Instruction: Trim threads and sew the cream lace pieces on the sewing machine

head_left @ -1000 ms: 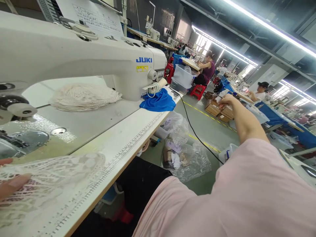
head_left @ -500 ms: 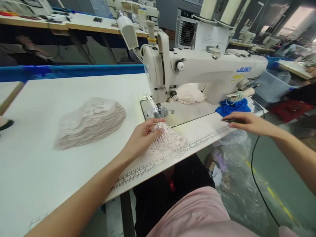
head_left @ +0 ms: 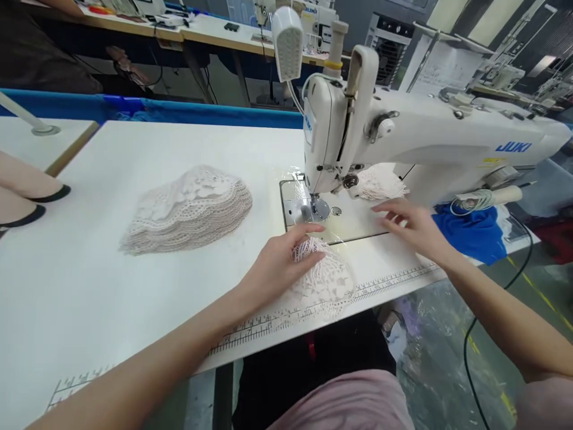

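Note:
My left hand (head_left: 286,257) pinches the gathered edge of a cream lace piece (head_left: 329,278) between thumb and fingers, just in front of the needle plate. The lace lies on the table's front edge over the printed ruler. My right hand (head_left: 409,227) hovers at the right of the machine bed with its fingers apart, and nothing shows in it. Beyond it, under the arm of the white sewing machine (head_left: 425,128), sits a small pile of lace pieces (head_left: 382,182). A taller stack of lace pieces (head_left: 192,209) rests on the table to the left.
A blue cloth (head_left: 472,230) with a thread cone (head_left: 505,196) lies at the machine's right end. Two beige cup-like shapes with black edges (head_left: 27,188) stand at the far left. A black cable (head_left: 468,352) hangs on the right. Plastic bags (head_left: 441,328) lie below the table.
My right hand has moved left from beside the blue cloth to the machine bed, and the dark thing at its fingers no longer shows. My left hand still holds the lace. The view has shifted.

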Demonstrator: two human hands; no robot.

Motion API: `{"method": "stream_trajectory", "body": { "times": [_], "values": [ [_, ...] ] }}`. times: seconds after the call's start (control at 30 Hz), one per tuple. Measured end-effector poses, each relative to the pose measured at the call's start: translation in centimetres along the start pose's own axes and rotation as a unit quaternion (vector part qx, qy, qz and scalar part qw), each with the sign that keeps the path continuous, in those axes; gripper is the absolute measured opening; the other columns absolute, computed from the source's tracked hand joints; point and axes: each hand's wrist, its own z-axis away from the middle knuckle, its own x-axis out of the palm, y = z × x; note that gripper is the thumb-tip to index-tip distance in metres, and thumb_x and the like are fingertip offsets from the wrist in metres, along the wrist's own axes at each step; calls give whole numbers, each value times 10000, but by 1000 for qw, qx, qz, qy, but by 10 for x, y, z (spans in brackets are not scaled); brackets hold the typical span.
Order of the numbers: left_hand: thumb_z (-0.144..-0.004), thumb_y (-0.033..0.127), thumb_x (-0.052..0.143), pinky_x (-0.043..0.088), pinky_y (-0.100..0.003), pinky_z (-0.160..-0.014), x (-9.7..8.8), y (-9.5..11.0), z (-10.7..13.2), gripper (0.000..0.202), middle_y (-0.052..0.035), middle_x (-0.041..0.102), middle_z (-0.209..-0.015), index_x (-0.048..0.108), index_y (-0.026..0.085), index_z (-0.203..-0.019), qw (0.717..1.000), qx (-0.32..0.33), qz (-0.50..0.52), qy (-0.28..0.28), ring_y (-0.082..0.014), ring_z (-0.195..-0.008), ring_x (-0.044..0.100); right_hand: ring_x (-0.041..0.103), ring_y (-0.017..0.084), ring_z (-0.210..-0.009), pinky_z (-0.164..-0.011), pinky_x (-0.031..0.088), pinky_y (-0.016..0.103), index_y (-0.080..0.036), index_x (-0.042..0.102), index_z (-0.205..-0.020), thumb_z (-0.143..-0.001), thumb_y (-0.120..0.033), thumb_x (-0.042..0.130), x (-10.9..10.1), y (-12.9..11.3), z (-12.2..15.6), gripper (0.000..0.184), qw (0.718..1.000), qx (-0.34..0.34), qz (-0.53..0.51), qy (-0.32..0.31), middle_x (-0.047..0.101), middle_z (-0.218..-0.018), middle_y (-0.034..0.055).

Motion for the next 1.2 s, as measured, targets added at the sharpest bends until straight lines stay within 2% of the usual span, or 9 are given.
{"method": "stream_trajectory", "body": {
  "times": [0.07,0.17,0.27,0.33,0.43,0.63,0.83,1.03,1.2],
  "values": [
    [-870,351,573,475,-262,-661,2,-1,2,398,-11,673,-1114,505,285,-1256,998,31,-47,0,-162,-830,630,615,115,-615,-526,491,254,-205,605,-1166,-866,-411,592,9,-27,-5,365,974,-13,-181,-136,660,-1047,80],
    [-908,320,509,439,-223,-565,3,-2,3,435,-7,682,-1063,409,279,-1330,990,94,-109,2,-100,-614,587,585,85,-526,-461,463,214,-222,480,-1282,-844,-362,633,23,-56,-21,485,906,-26,-297,-301,662,-874,20],
    [-935,316,467,368,-193,-475,2,-4,3,402,32,690,-858,386,256,-1324,973,147,-175,35,-68,-452,505,595,86,-570,-492,480,214,-188,553,-1107,-826,-324,647,31,-66,-39,326,891,-59,-283,-349,651,-878,17],
    [-944,316,458,336,-187,-449,1,-6,2,373,66,645,-684,396,240,-1304,960,163,-215,68,-71,-401,467,593,95,-607,-508,471,208,-170,591,-947,-806,-300,663,34,-66,-47,204,914,-88,-236,-318,638,-794,2],
    [-943,289,465,347,-185,-451,-1,-9,1,350,55,670,-713,400,226,-1280,951,160,-238,114,-66,-395,464,551,82,-589,-496,431,186,-173,591,-815,-798,-224,659,39,-63,-50,87,938,-143,-196,-249,597,-683,-32],
    [-901,183,475,373,-179,-462,-6,-11,1,139,36,689,-772,501,199,-1036,950,142,-235,147,-56,-440,508,484,36,-547,-506,439,193,-169,558,-864,-825,-84,551,62,-54,-40,94,928,-300,-210,-73,630,-979,32],
    [-863,93,460,376,-176,-463,-9,-10,0,122,44,656,-702,538,185,-880,928,205,-272,151,-54,-448,476,554,106,-708,-584,491,230,-174,507,-869,-835,-33,461,72,-52,-29,152,928,-319,-192,-9,588,-810,17],
    [-866,99,495,372,-175,-459,-10,-9,0,95,41,653,-694,548,178,-865,920,231,-263,174,-47,-440,465,573,92,-630,-532,487,210,-174,512,-1027,-891,-133,498,72,-54,-26,143,933,-332,-135,39,631,-812,6],
    [-856,87,486,364,-178,-435,-9,-8,-1,123,49,646,-638,558,184,-878,917,241,-264,175,-58,-433,482,588,96,-603,-491,452,198,-177,550,-984,-889,-97,485,73,-54,-25,140,916,-389,-48,86,649,-740,-6]
  ]
}}
